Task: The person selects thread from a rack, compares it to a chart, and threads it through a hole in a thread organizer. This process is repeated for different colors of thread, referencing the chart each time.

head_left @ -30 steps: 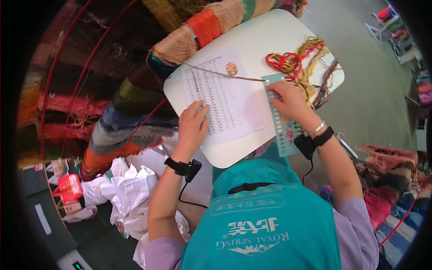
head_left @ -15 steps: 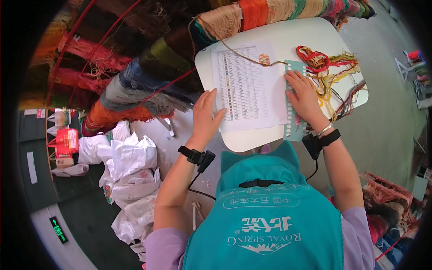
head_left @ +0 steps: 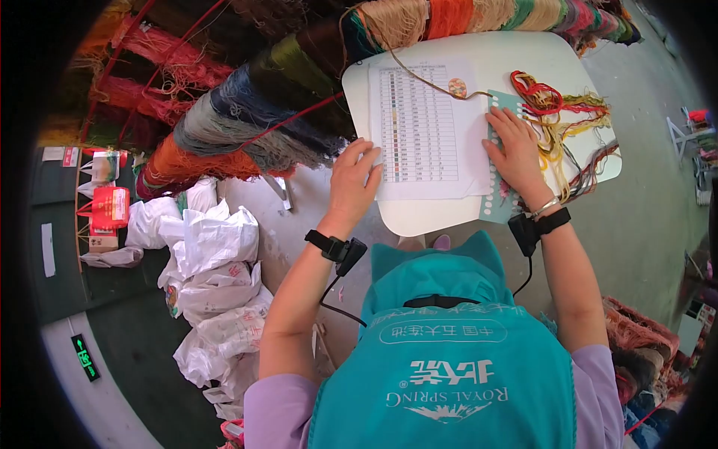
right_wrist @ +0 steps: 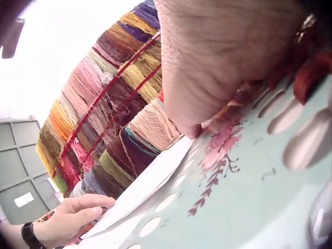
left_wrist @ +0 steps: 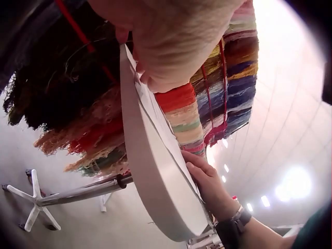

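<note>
A printed chart (head_left: 419,142) of rows with small colour swatches lies on a small white table (head_left: 415,217). My left hand (head_left: 355,182) rests at the chart's left edge by the table's rim, fingers fairly straight and thumb spread. Along the chart's right side is a pale green card (head_left: 493,213) with punched holes; my right hand (head_left: 516,153) lies flat over it. Flower printing (right_wrist: 220,148) shows on the card below that palm. A brown yarn (head_left: 419,75) runs from the card's top across the chart. Red yarn (head_left: 535,93) and yellow yarn (head_left: 557,150) spread right of the card.
Hanks of coloured yarn (head_left: 449,19) hang on a rack behind and left of the table. White plastic bags (head_left: 217,247) are piled on the floor at left, near a red bag (head_left: 111,208). More yarn (head_left: 636,329) lies at lower right. The table has a wheeled base (left_wrist: 35,199).
The head view has shifted, so table and hands appear farther right. My left hand has slid from on the chart to its left edge. My right-hand fingers have straightened over the card.
</note>
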Demonstrator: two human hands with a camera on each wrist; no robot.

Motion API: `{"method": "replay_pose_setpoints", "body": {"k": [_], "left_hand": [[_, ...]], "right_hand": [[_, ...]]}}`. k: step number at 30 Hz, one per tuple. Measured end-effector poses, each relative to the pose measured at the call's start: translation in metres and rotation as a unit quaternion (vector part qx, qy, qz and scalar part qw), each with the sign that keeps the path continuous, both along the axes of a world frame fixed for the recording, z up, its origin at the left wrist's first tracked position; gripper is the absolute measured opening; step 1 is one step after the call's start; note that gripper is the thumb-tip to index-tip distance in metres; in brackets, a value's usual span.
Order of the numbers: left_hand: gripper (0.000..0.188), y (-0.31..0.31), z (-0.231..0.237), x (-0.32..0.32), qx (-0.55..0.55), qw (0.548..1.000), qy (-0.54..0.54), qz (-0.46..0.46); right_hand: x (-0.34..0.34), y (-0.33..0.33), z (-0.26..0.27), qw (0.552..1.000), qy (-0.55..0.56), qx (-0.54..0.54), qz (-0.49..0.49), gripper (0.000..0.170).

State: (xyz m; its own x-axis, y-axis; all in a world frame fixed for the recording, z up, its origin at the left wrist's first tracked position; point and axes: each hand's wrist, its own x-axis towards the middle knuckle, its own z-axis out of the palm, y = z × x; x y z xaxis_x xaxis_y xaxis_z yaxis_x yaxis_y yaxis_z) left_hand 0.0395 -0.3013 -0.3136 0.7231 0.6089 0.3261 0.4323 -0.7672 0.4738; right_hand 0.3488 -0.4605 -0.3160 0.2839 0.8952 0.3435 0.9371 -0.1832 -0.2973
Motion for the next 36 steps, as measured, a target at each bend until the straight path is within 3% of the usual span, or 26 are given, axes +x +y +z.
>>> {"method": "replay_pose_setpoints", "body": {"k": [36], "left_hand": [[0.031,-0.0079,0.0046,-0.004,0.033,0.999,0.01,-0.036]], "right_hand": [[-0.004,0.0001,-0.0002,0.999,-0.033,0.012,-0.009,0.048]]}}
